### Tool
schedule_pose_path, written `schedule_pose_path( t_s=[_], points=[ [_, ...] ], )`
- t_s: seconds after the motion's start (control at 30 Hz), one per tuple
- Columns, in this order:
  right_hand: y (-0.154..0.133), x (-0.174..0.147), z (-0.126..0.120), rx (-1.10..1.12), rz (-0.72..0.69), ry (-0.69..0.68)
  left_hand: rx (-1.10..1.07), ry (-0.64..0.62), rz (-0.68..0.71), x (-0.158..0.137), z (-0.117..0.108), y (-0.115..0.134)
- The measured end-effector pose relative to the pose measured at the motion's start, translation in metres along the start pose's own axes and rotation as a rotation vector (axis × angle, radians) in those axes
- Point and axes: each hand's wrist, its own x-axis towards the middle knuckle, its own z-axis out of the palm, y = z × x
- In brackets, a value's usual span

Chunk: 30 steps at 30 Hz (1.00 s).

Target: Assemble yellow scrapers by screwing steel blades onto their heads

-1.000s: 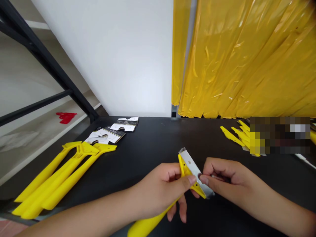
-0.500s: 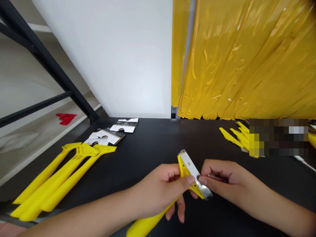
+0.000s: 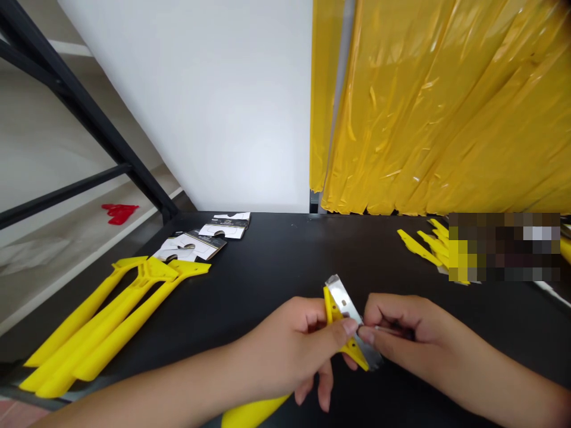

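My left hand (image 3: 307, 345) is wrapped round a yellow scraper handle (image 3: 256, 411) with a flared head. Its thumb presses a shiny metal strip (image 3: 342, 294) with small holes against that head. The strip slants from upper left to lower right. My right hand (image 3: 410, 327) is closed in a pinch at the strip's right edge. Something thin shows between its thumb and curled fingers, too covered to make out. Three similar yellow handles (image 3: 107, 327) lie side by side on the left of the black table (image 3: 285, 255).
White-and-black printed cards (image 3: 225, 226) lie at the back left. Several flat yellow pieces (image 3: 419, 246) are piled at the back right, beside a blurred-out patch. Yellow plastic sheeting (image 3: 446, 107) hangs behind. A red item (image 3: 119, 214) rests on the shelf at left.
The scraper head has tilted and dropped slightly, and the metal strip has turned with it. My right hand has moved slightly down, still pinching at the strip.
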Motion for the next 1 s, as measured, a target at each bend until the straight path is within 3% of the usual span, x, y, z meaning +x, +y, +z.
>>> schedule_pose_path(
  t_s=[0.23,0.37,0.47,0.57,0.73,0.83,1.0],
  points=[
    [-0.005,-0.001,0.005,-0.085,-0.022,0.025,-0.041,0.038,-0.075,0.004,-0.004,0.002],
    [-0.004,0.0,-0.007,-0.194,-0.082,0.11,-0.076,0.042,-0.069,0.003,-0.008,0.002],
    [0.006,0.004,-0.034,-0.408,-0.109,0.334,-0.099,0.038,-0.08,0.003,-0.013,0.002],
    [0.024,0.012,-0.074,-0.749,0.041,0.594,-0.118,0.043,-0.085,0.003,-0.017,0.001],
    [0.052,0.019,-0.127,-0.958,0.261,0.714,-0.095,0.068,-0.079,0.003,-0.02,0.003],
    [0.059,0.019,-0.129,-1.033,0.295,0.707,-0.091,0.072,-0.084,0.004,-0.02,0.004],
    [0.058,0.019,-0.111,-1.084,0.245,0.692,-0.087,0.071,-0.077,0.004,-0.019,0.005]
  ],
)
